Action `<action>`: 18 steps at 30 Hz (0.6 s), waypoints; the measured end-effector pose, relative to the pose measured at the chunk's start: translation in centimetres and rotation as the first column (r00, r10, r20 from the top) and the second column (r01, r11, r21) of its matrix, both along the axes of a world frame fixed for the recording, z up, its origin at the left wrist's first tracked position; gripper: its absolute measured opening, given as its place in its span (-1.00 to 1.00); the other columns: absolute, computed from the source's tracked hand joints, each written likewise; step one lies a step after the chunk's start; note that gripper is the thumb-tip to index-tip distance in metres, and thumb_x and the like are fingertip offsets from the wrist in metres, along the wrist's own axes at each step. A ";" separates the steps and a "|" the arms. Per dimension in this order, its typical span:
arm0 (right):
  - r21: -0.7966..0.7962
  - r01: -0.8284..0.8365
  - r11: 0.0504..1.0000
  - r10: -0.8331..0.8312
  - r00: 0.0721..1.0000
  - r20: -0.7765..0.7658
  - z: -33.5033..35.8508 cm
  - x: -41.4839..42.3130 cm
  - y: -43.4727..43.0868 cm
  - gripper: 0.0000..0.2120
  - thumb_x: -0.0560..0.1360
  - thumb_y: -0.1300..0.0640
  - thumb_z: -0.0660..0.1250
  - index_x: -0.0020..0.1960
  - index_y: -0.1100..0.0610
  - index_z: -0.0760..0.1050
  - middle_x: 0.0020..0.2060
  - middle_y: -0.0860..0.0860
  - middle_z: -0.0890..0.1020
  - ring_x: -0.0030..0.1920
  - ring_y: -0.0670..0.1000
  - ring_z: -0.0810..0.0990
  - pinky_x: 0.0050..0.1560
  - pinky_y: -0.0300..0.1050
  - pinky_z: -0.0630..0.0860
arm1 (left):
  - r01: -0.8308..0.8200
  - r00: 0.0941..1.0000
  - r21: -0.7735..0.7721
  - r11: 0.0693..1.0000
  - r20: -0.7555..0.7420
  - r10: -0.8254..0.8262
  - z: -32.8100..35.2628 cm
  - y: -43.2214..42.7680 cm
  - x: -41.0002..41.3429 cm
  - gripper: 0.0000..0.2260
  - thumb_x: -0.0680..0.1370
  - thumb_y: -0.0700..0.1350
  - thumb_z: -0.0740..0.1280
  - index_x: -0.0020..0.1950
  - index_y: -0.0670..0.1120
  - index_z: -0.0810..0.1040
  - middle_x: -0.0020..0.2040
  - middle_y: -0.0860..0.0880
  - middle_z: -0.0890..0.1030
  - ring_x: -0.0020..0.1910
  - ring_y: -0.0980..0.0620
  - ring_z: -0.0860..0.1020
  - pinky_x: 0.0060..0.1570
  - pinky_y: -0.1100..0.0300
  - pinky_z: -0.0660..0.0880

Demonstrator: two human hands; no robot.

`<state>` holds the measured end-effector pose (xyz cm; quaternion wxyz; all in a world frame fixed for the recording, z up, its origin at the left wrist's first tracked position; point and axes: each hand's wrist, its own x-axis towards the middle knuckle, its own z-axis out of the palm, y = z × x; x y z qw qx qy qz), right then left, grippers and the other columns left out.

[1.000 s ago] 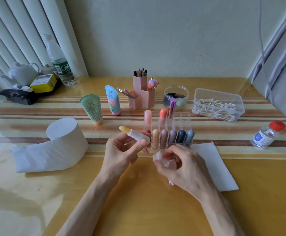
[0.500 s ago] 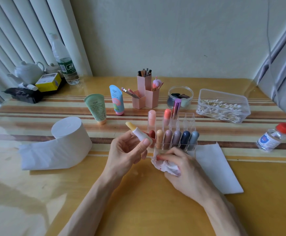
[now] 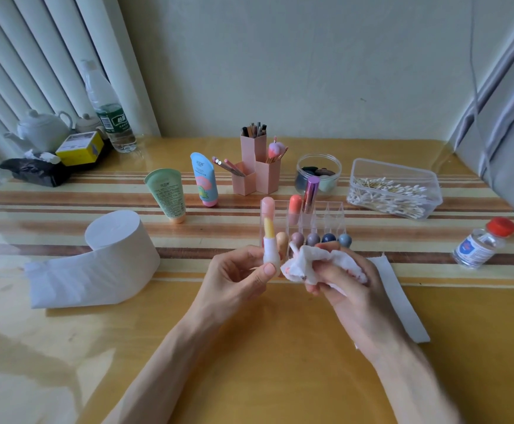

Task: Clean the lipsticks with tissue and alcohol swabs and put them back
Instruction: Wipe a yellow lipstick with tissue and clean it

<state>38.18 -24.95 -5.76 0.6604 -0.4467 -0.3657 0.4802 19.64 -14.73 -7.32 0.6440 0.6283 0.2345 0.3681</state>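
While the person is holding the uncapped yellow lipstick (image 3: 270, 240) upright in front of the clear organizer (image 3: 329, 209), their left hand (image 3: 234, 283) is pinching its pale base. At three o'clock of it, possibly touching, the right hand (image 3: 353, 295) is clutching a crumpled, faintly stained tissue (image 3: 311, 261). The alcohol bottle (image 3: 476, 246) is sitting well off at three o'clock, and the swab box (image 3: 393, 191) at one o'clock.
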 end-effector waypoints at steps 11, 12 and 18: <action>0.202 0.427 0.881 -0.469 0.743 0.477 -0.7 -0.8 0.2 -0.88 0.44 0.12 0.57 -0.19 0.09 0.66 -0.36 -0.13 0.70 -0.32 -0.11 0.68 -0.31 -0.26 0.58 | 0.067 0.993 -0.043 0.997 0.098 -0.063 -0.5 -0.2 0.0 -0.47 0.44 0.11 0.59 0.03 -0.34 0.57 -0.13 -0.16 0.73 -0.49 0.13 0.42 -0.44 0.33 0.37; 0.201 0.399 0.895 -0.444 0.747 0.496 -0.7 -1.0 0.3 -0.87 0.42 0.11 0.58 -0.21 0.11 0.65 -0.40 -0.15 0.67 -0.36 -0.16 0.64 -0.33 -0.37 0.50 | 0.079 0.994 -0.028 0.997 0.080 -0.076 -0.6 -0.3 0.1 -0.57 0.48 0.06 0.56 0.01 -0.30 0.59 -0.13 -0.16 0.73 -0.50 0.13 0.42 -0.44 0.33 0.38; 0.049 0.209 0.977 -0.212 0.899 0.383 -0.8 -0.9 0.3 -0.81 0.54 -0.02 0.50 -0.10 0.09 0.76 -0.26 0.08 0.73 -0.15 0.05 0.71 -0.12 -0.19 0.57 | 0.092 0.995 -0.043 0.995 -0.042 -0.093 -0.5 -0.4 0.5 -0.79 0.61 -0.09 0.39 0.04 -0.25 0.68 -0.20 -0.06 0.71 -0.43 0.09 0.38 -0.38 0.32 0.36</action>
